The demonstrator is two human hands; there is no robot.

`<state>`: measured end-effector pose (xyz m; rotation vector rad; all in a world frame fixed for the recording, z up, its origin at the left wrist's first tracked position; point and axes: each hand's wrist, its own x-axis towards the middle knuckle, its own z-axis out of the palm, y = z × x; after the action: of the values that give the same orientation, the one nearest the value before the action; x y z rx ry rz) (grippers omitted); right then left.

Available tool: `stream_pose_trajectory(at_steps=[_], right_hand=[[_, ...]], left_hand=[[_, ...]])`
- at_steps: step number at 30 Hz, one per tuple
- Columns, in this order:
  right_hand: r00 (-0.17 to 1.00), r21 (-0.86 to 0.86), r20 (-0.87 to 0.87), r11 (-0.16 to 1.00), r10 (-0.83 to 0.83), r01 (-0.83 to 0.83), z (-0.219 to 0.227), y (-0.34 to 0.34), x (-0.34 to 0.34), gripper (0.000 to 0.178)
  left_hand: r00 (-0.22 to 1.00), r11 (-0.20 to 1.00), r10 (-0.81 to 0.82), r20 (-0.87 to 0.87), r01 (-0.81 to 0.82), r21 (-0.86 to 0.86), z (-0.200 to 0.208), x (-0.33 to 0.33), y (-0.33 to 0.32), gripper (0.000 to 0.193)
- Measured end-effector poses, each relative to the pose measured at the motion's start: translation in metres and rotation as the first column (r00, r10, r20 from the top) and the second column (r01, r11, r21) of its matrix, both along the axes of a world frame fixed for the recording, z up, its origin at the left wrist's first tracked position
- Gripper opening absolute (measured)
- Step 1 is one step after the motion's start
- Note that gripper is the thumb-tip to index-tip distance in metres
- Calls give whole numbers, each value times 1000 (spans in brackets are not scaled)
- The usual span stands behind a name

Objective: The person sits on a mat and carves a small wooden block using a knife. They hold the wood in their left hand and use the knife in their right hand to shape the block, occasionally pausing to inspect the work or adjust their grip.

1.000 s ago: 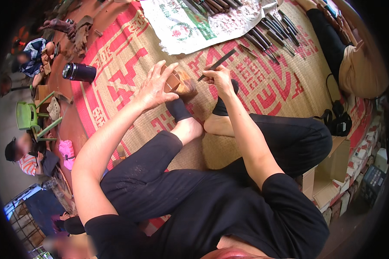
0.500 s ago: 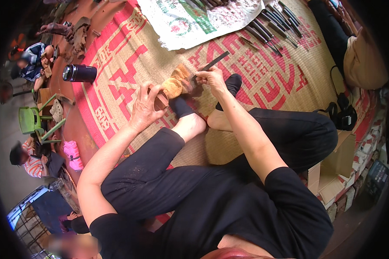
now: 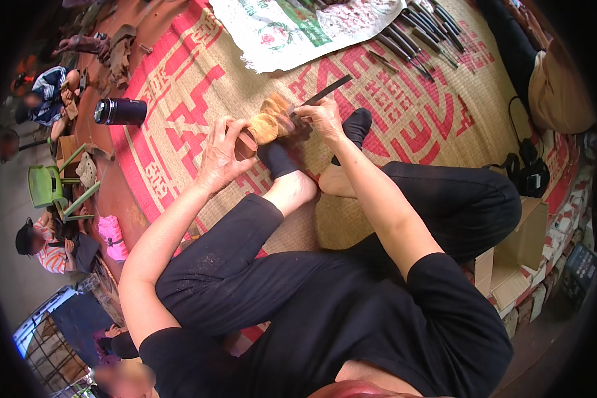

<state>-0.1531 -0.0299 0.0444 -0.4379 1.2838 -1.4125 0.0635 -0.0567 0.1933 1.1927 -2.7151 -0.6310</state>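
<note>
A wood carving (image 3: 265,128) with rounded, yellowish-brown shapes and a reddish-brown base is in front of my feet. My left hand (image 3: 225,152) is closed around its base, thumb and fingers on opposite sides. My right hand (image 3: 323,119) pinches a narrow, dark flat tool (image 3: 330,89), one end of which sticks out up and to the right. Its other end is close to the far side of the carving. Blur and my fingers hide whether it touches, and I cannot tell if it is a file or a chisel.
I sit on a red-patterned straw mat (image 3: 192,132). Several dark-handled carving tools (image 3: 418,33) lie beside a white printed sack (image 3: 265,40) at the far side. A dark flask (image 3: 121,111) stands left, a cardboard box (image 3: 511,265) right. Other people (image 3: 50,249) sit at the left.
My right hand and its tool have shifted slightly left and away from me, toward the carving. The left hand still grips the base, nearly in place.
</note>
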Motion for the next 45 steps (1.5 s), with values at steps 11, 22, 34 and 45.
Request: stream_pose_trajectory(at_steps=[11, 22, 34, 45], right_hand=[[966, 108, 205, 984, -159, 139, -7, 1, -4, 18], [974, 97, 215, 994, -75, 55, -3, -2, -5, 17], [960, 162, 261, 985, -96, 55, -1, -4, -2, 11], [953, 160, 303, 987, -26, -24, -12, -5, -9, 12]], left_hand=[[999, 999, -34, -4, 34, 3, 2, -3, -2, 68], [999, 999, -19, -39, 20, 32, 0, 6, -3, 67], [999, 997, 16, -33, -13, 77, 1, 8, -2, 66], [1000, 997, 5, -20, -4, 72, -1, 12, -5, 69]])
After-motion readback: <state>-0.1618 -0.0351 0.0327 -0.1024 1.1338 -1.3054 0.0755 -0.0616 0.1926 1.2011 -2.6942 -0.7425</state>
